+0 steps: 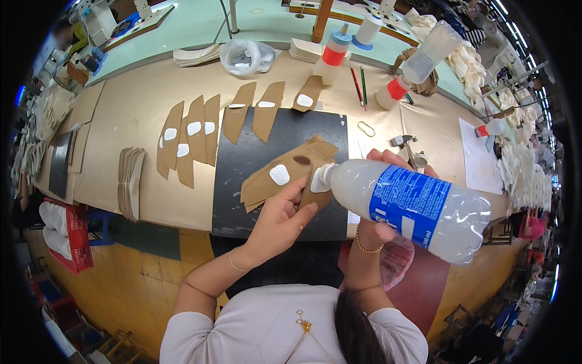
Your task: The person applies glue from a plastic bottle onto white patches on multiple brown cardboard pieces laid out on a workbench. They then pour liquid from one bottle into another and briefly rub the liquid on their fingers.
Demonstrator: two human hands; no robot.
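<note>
Brown white-patched piece point(316, 198) sits pinched in the left grip point(279, 221); the right grip point(373, 234) clasps a plastic bottle point(412, 209).

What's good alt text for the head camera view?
A person's right hand holds a blue-labelled bottle sideways, its neck at the white patch on a brown piece in the left hand; more brown pieces lie on a black mat.

We have a clear plastic bottle point(418, 209) with a blue label point(394, 194) and cloudy whitish contents point(356, 185), tipped almost onto its side, its mouth point(326, 176) close against the white patch point(316, 183) on a brown piece point(317, 200) held slantwise over the black board point(236, 167).
</note>
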